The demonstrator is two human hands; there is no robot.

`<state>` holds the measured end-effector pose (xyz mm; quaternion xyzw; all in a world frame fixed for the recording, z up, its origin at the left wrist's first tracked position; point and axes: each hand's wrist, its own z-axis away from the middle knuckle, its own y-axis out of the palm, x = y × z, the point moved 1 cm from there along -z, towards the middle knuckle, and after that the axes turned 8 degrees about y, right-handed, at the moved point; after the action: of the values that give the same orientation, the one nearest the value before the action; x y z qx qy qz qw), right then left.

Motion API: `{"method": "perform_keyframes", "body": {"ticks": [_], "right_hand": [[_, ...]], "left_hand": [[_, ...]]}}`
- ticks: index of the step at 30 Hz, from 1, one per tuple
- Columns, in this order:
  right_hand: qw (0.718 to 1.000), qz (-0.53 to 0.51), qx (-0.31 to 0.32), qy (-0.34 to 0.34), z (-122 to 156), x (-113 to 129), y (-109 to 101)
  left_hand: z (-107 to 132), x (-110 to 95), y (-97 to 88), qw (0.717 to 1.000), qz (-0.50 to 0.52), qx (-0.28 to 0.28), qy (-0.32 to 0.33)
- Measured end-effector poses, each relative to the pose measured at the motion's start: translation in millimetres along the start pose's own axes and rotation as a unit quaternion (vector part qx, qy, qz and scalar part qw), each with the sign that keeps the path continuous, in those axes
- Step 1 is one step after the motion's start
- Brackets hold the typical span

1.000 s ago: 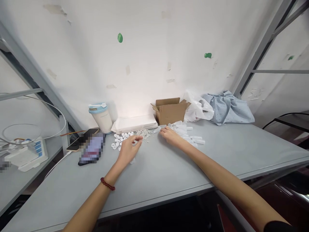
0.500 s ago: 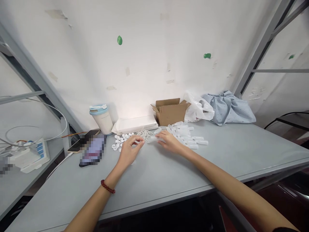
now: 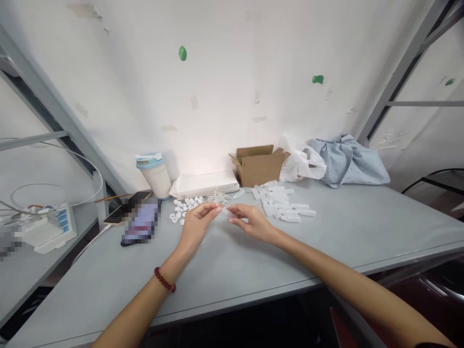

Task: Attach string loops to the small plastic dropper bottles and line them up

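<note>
Over the middle of the grey table, my right hand [image 3: 251,221] pinches a small translucent plastic tube [image 3: 226,213] between thumb and fingers. Close on its left, my left hand [image 3: 197,221], with a red beaded bracelet at the wrist, is closed in a pinch at the near end of that tube; what sits between its fingertips is too small to make out. Behind the fingers lies a tangle of thin white strands [image 3: 219,196]. White caps [image 3: 178,211] are scattered left of it, partly hidden by my left hand. Several more translucent tubes [image 3: 279,203] lie in a loose heap to the right.
Along the wall stand a blue-lidded cup [image 3: 156,179], a stack of white sheets [image 3: 206,183], an open cardboard box [image 3: 259,169], a white plastic bag [image 3: 302,162] and a light blue cloth bundle [image 3: 350,162]. A phone [image 3: 125,209] and a blurred purple item [image 3: 141,224] lie left.
My right hand has moved left with the tube, and both hands have come together at it. The right fingers have closed more. The view has shifted slightly.
</note>
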<state>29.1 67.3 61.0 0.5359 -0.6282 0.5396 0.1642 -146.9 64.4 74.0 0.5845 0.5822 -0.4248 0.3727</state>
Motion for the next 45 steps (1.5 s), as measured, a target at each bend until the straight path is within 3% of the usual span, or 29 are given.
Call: {"method": "perform_keyframes", "body": {"ticks": [6,13,22,24,26,29,32,38,42,45], "right_hand": [[1.0,0.007,-0.01,-0.004,0.4,-4.8,3.1],[0.998,0.035,0.011,-0.051,1.1,-3.1,3.5],[0.999,0.021,0.008,-0.026,2.7,-2.8,5.5],[1.0,0.003,0.005,-0.009,2.8,-2.1,6.2],[1.0,-0.016,0.008,0.019,2.7,-0.9,6.5],[0.996,-0.051,0.013,0.066,2.2,-0.4,6.5],[0.992,-0.083,0.011,0.095,1.3,-3.1,7.0],[0.984,-0.111,0.015,0.136,1.3,-6.3,10.2],[0.981,-0.134,0.028,0.139,1.9,-3.6,12.3],[0.981,-0.134,0.028,0.138,2.1,-3.1,12.8]], "left_hand": [[-0.9,1.7,-1.5,0.999,-0.026,-0.016,-0.022],[0.0,4.2,-0.3,0.999,-0.035,0.022,-0.021],[-1.8,-3.9,-2.2,0.989,-0.12,0.08,-0.039],[-1.0,-3.4,-3.6,0.983,-0.171,0.059,0.004],[1.1,-3.6,-4.2,0.964,-0.245,0.03,0.1],[6.0,-4.4,-2.1,0.901,-0.337,0.034,0.272],[9.8,-4.1,1.6,0.848,-0.375,0.088,0.364],[10.5,-0.6,2.7,0.812,-0.411,0.156,0.384],[10.0,3.2,1.4,0.795,-0.44,0.169,0.382],[9.9,2.9,1.7,0.798,-0.441,0.169,0.374]]}}
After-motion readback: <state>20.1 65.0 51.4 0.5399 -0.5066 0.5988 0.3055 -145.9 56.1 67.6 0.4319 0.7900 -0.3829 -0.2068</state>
